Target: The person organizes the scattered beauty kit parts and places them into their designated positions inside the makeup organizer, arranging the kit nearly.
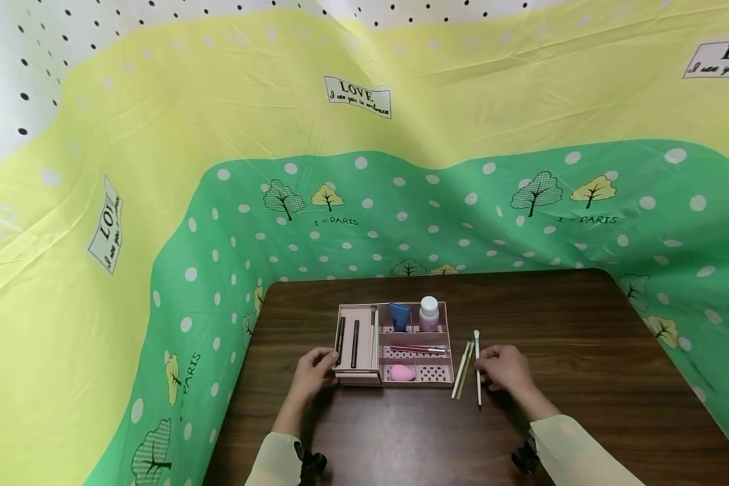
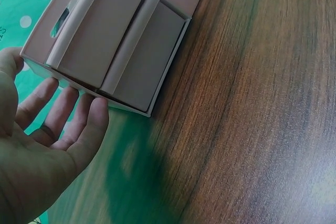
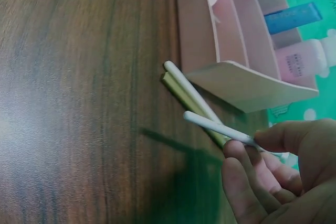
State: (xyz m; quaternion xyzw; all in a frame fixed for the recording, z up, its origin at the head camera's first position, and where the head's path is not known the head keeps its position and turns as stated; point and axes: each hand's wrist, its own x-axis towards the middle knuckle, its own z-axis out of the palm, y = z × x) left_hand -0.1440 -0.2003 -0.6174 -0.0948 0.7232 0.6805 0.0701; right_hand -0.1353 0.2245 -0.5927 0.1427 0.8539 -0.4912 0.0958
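My left hand holds the left side of a pink desktop organizer, with its thumb at the upper edge and fingertips along the side wall, beside two stacked drawers. To the right of the organizer, my right hand pinches a slim white makeup brush between thumb and fingers. Its pale head points away from me, and its lower end slants over two slim sticks on the table, one white and one gold. Several dark pencils and a thin brush lie in the organizer's top tray.
In the organizer's right compartments are a blue tube, a white-capped bottle, reddish slim sticks and a pink sponge. Dark wood table surrounds it. A green and yellow patterned cloth hangs behind and at both sides.
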